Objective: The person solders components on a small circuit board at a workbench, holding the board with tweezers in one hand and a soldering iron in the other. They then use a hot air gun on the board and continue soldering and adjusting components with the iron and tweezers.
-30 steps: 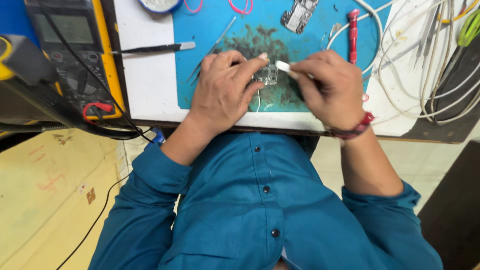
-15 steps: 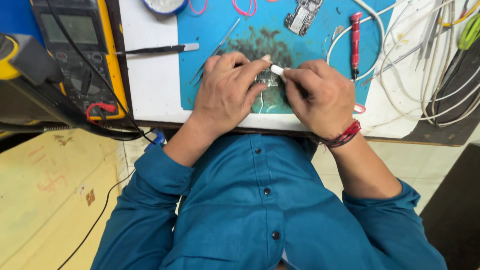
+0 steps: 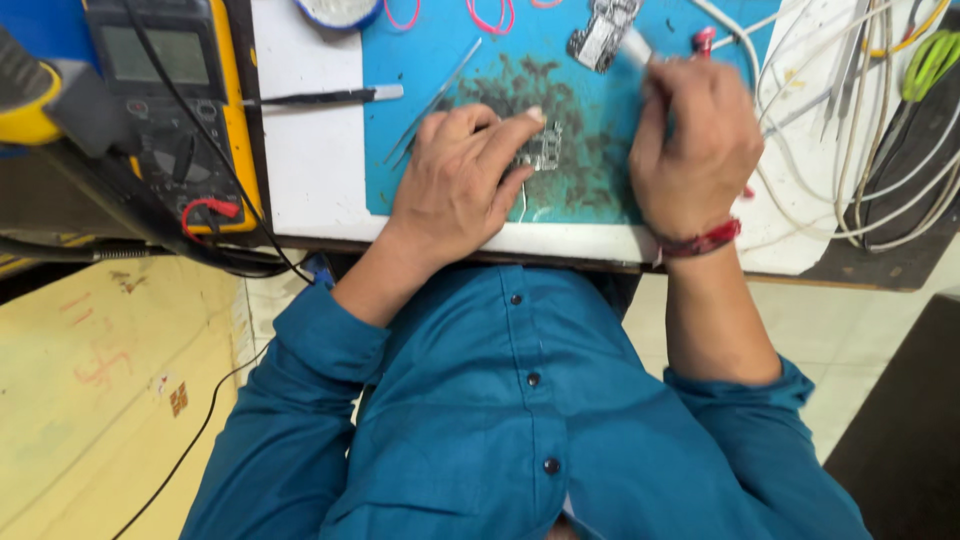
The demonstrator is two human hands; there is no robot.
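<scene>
A yellow multimeter (image 3: 170, 110) sits far left beside black tweezers (image 3: 320, 97). On the stained blue mat (image 3: 440, 80), the left hand (image 3: 460, 185) lies flat, fingers pressed together, pinning 1 small circuit board (image 3: 543, 150). Right of it, the right hand (image 3: 695, 145) curls around a white-tipped tool (image 3: 636, 47), blurred, near white cables (image 3: 850, 120).

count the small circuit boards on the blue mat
2. One small circuit board lies mid-mat under the left hand's fingertips. The other lies at the blue mat's top edge, just beyond the right hand. The hands may hide more.
</scene>
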